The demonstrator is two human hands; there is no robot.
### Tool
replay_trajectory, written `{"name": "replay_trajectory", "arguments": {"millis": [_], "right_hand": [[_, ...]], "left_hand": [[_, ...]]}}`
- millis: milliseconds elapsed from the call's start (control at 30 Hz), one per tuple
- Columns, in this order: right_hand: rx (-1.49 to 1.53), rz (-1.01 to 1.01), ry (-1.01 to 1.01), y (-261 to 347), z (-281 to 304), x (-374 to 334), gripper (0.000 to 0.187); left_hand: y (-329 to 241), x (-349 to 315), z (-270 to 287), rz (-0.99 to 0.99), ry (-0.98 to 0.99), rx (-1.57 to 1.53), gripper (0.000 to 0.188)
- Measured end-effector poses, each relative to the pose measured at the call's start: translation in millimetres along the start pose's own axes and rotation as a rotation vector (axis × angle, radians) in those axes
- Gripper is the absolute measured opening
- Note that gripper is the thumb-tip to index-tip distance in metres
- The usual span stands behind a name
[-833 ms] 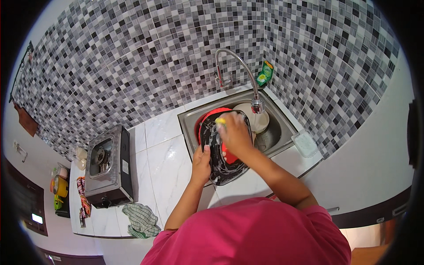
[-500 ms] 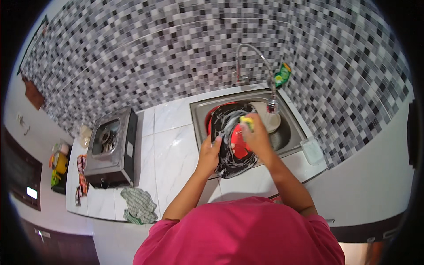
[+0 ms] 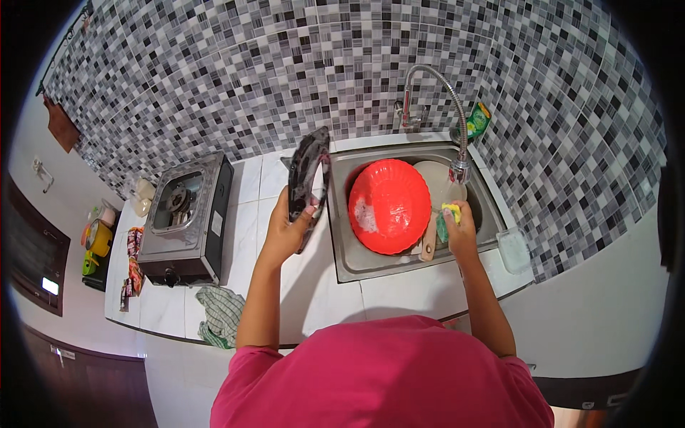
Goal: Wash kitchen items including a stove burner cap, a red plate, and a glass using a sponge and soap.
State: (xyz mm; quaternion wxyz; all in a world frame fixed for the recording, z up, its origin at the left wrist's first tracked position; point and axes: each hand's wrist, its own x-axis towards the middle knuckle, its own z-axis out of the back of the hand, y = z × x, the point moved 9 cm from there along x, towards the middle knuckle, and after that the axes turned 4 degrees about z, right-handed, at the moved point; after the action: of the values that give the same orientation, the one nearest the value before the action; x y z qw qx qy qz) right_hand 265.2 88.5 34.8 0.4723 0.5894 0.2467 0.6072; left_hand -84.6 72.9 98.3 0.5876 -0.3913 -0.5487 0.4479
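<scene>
My left hand [image 3: 287, 230] grips a black, soapy, ring-shaped plate [image 3: 305, 175] with an open middle, held up on edge left of the sink [image 3: 344, 265]. My right hand [image 3: 464, 232] is closed on a yellow sponge [image 3: 454, 210] over the sink's right part. Between the hands, a red scalloped dish [image 3: 401, 196] with a patch of suds lies in the sink. Behind it shows a pale round dish [image 3: 433, 172]. A wooden handle [image 3: 429, 242] sticks out beside the red dish; the rest of that utensil is hidden.
A flexible faucet [image 3: 460, 167] hangs over the sink's right side. A green pouch [image 3: 479, 121] stands in the back corner, and a clear tray [image 3: 514, 251] rests at the right. Leftward are a gas stove [image 3: 187, 221] and a checked cloth [image 3: 220, 314].
My left hand has lifted the black plate up and left, turning it on edge, which uncovers the red dish. My right hand has moved right with the sponge, away from the plate.
</scene>
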Motion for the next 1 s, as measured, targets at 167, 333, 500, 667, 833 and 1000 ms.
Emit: {"name": "replay_trajectory", "arguments": {"millis": [167,333,500,667,833,1000], "right_hand": [[-0.050,-0.035,0.005,-12,0,-8,0.017],[0.003,-0.080,0.014,-12,-6,-13,0.018],[-0.085,-0.038,0.025,-17,-5,-19,0.017],[-0.057,-0.064,0.022,-24,-5,-22,0.015],[-0.032,-0.079,0.038,-22,-11,-22,0.014],[-0.061,-0.070,0.048,-19,-14,-22,0.013]], "left_hand": [[2,4,-9,-0.186,0.146,0.662,0.021],[42,6,-22,-0.264,0.232,1.064,0.032],[93,16,-12,-0.292,0.286,1.277,0.024],[123,23,2,-0.314,0.311,1.356,0.020],[147,28,11,-0.326,0.326,1.447,0.017],[154,35,21,-0.323,0.330,1.440,0.020]]}}
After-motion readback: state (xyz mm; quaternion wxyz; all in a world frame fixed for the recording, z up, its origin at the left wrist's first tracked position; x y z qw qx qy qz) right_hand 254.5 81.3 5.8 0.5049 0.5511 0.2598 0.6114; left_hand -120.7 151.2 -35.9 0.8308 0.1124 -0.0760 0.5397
